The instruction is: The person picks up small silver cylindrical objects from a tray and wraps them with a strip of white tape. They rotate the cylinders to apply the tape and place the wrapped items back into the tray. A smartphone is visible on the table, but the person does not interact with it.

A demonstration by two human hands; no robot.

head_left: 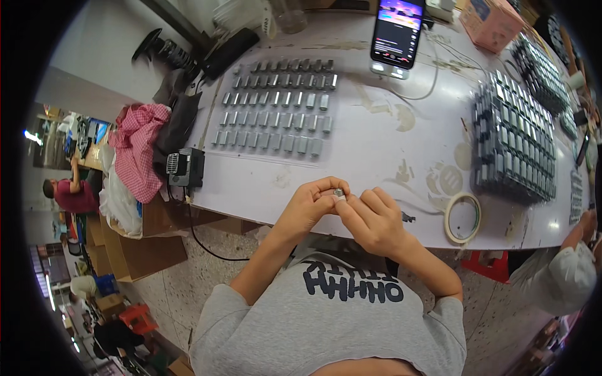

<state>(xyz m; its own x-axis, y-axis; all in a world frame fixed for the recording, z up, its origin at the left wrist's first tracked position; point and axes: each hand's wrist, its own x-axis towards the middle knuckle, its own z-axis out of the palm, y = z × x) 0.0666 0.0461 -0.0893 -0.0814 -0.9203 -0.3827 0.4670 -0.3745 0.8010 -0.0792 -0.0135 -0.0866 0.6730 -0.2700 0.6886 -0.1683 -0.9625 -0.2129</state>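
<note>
Near the table's front edge, my left hand (308, 207) and my right hand (375, 220) meet with fingers closed. Between the fingertips is a small silvery metal piece (338, 192), with something whitish just below it. My left thumb and forefinger pinch the piece. The right fingers are bent against it, and what exactly they grip is partly hidden. Beyond my hands, a clear plastic tray (271, 156) lies flat, bearing rows of small silvery metal cases (274, 119) that look similar.
To the right rises a stack of filled trays (514, 141), with a roll of tape (463, 218) nearer me. A lit phone (397, 34) stands at the back with a cable. A small black device (185, 168) and pink checked cloth (139, 144) are at left. Another person's arm (580, 232) shows far right.
</note>
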